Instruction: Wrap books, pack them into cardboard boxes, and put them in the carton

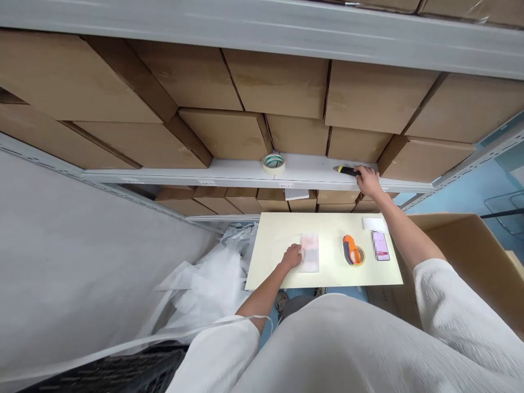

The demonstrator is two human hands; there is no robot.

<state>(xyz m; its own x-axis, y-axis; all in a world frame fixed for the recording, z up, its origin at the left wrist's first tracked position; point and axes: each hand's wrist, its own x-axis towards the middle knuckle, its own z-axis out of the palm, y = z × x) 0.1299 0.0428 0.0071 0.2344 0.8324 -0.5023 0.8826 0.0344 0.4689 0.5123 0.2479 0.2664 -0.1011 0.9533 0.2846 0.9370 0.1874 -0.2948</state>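
My left hand point(292, 256) is closed at the left edge of a flat, pinkish-and-white packet point(310, 253) in translucent wrapping. That packet lies on a pale yellow board point(278, 226) in front of me. Stretched forward to the grey shelf, my right hand point(369, 180) has its fingers closed round the back end of a black utility knife point(347, 171) with a yellow band and a grey tip. The tip points left along the shelf. To the right of the packet rests an orange tape dispenser point(349, 248) with its roll.
A masking tape roll point(273, 164) sits on the shelf point(237, 169) before stacked cardboard boxes point(282, 82). A phone point(380, 245) and a white slip point(374, 224) lie at the board's right. White sheeting point(213, 284) is heaped left; an open carton point(470, 256) stands right.
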